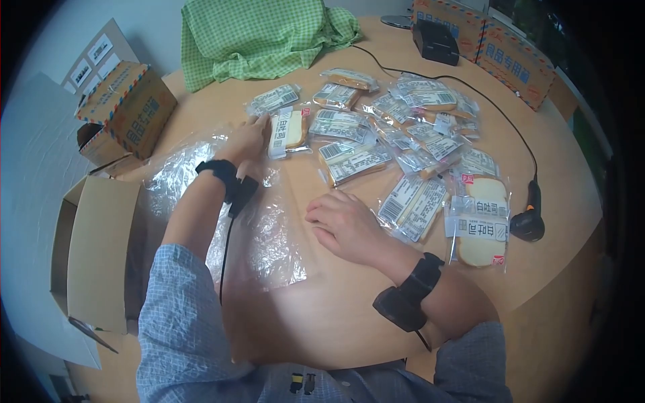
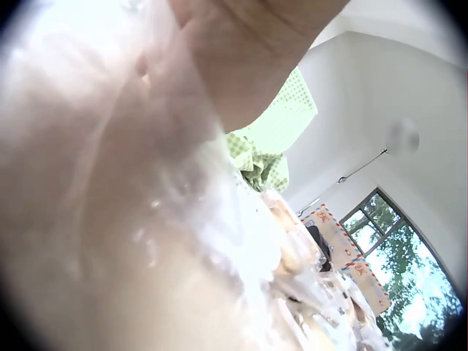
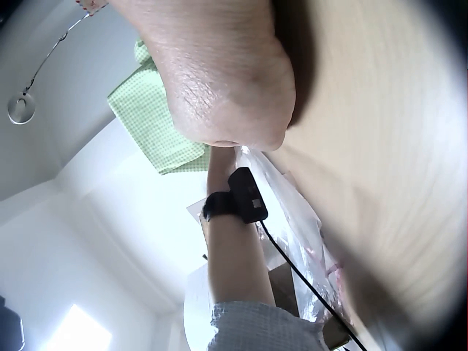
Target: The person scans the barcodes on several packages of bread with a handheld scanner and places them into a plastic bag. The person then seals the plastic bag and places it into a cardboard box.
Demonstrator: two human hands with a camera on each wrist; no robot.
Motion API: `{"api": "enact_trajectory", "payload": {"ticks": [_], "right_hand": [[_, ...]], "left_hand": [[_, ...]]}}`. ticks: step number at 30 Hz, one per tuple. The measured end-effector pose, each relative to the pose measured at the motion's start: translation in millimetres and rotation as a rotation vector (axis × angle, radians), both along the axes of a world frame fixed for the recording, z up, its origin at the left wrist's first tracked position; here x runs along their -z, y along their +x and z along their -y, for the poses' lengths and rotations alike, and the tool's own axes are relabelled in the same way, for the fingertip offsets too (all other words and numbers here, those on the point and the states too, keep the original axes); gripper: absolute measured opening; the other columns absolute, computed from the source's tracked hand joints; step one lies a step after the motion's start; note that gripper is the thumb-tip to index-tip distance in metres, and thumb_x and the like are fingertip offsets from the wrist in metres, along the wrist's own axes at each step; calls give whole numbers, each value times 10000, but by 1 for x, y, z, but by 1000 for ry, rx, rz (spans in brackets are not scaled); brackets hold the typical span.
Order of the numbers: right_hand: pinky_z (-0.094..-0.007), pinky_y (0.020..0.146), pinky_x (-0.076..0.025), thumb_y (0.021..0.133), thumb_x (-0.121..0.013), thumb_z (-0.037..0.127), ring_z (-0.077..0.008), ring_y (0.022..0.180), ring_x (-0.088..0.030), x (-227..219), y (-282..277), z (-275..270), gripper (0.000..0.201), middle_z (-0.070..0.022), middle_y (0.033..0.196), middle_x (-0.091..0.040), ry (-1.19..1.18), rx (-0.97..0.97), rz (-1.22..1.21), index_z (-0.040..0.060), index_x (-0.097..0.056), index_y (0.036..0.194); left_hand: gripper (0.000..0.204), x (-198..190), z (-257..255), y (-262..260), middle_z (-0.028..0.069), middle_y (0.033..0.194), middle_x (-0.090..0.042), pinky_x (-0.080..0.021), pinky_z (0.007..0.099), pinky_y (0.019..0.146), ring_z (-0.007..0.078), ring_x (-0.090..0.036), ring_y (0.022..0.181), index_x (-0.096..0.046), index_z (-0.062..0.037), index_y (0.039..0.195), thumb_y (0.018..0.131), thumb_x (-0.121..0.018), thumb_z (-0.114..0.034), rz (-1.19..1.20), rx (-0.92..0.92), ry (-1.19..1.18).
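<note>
In the head view the left hand [image 1: 247, 140] reaches over a large clear plastic bag [image 1: 269, 235], its fingertips beside a packet of sliced bread [image 1: 287, 132]; whether they touch the packet cannot be told. The right hand [image 1: 346, 225] rests on the table with loosely bent fingers, holding nothing, just right of the bag. Several wrapped bread packets [image 1: 355, 160] lie in a loose pile beyond it. In the left wrist view the hand [image 2: 245, 58] is close over blurred clear plastic [image 2: 168, 219]. The right wrist view shows the right hand [image 3: 227, 95] low on the wood surface.
An open cardboard box [image 1: 101, 252] stands at the left, with a smaller printed box [image 1: 131, 111] behind it. Green checked cloth [image 1: 252, 40] lies at the back. A black scanner [image 1: 528, 225] with its cable, a black device [image 1: 435, 41] and printed cartons [image 1: 514, 64] are on the right.
</note>
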State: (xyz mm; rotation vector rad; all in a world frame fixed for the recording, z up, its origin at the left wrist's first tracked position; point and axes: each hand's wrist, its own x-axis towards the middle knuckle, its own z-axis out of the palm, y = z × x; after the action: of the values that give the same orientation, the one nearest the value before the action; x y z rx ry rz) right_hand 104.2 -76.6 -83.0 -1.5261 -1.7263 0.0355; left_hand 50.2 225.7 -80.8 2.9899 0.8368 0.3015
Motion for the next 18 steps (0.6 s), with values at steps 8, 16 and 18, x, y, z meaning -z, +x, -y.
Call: {"api": "enact_trajectory", "payload": {"ticks": [8,16,18], "right_hand": [[-347,821,-422,724,-601,88,-223,922,-525,-2,0,1,110,-34,926,-571,-14,-14,3,49,-611,826],[-365,835,-411,708,-602,88,-242,928,-516,0,2,0,179,-58,972,-565,-37,-40,1,20,-603,873],[-364,837,-410,707,-603,87,-241,929,-516,-2,2,1,178,-57,973,-565,-53,-40,-10,21,-603,872]], "left_hand": [[402,17,7,-14,149,1313,-415,-361,388,967,329,-426,1170,-417,-107,1286,888,-393,-155,189,12,46],[386,17,10,-13,139,1305,-424,-355,385,970,306,-406,1188,-437,-101,1269,891,-401,-169,215,0,12],[383,17,10,-13,136,1297,-430,-356,384,967,303,-408,1183,-438,-93,1265,892,-400,-171,208,-2,31]]}}
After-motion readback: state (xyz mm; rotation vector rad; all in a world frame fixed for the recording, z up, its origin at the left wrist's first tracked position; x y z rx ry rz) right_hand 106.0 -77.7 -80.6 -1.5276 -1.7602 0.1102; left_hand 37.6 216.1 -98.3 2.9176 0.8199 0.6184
